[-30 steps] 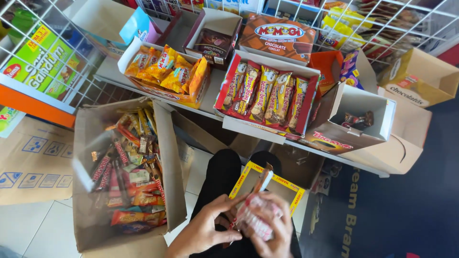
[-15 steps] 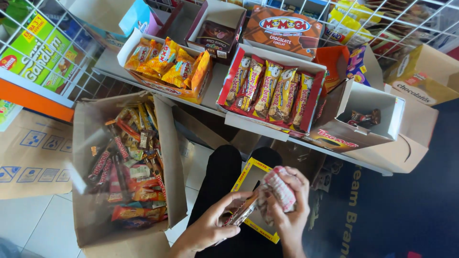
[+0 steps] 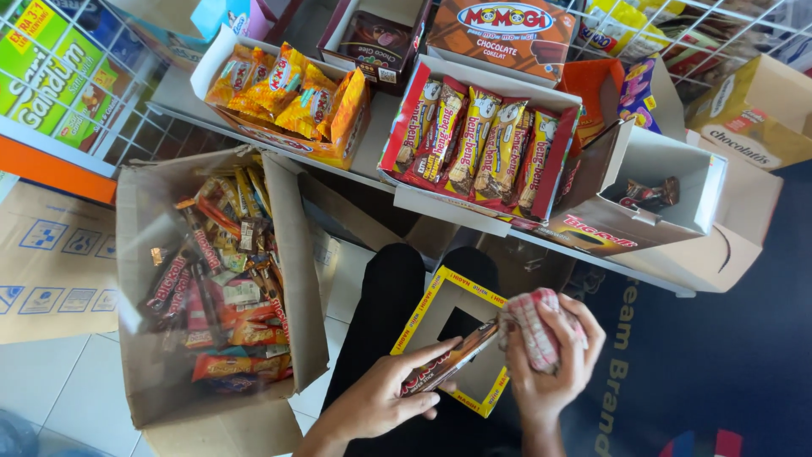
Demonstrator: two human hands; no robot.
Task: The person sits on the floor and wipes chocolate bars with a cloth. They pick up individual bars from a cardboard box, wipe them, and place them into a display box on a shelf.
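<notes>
One snack bar, one cloth, two hands.
Left hand pinching a brown snack bar over the yellow-edged box; right hand clutching a checked cloth, now pulled further right, off the bar.

The person is wearing black trousers over both legs. The left hand and right hand are showing bare, with no sleeves, rings or gloves covering them.
</notes>
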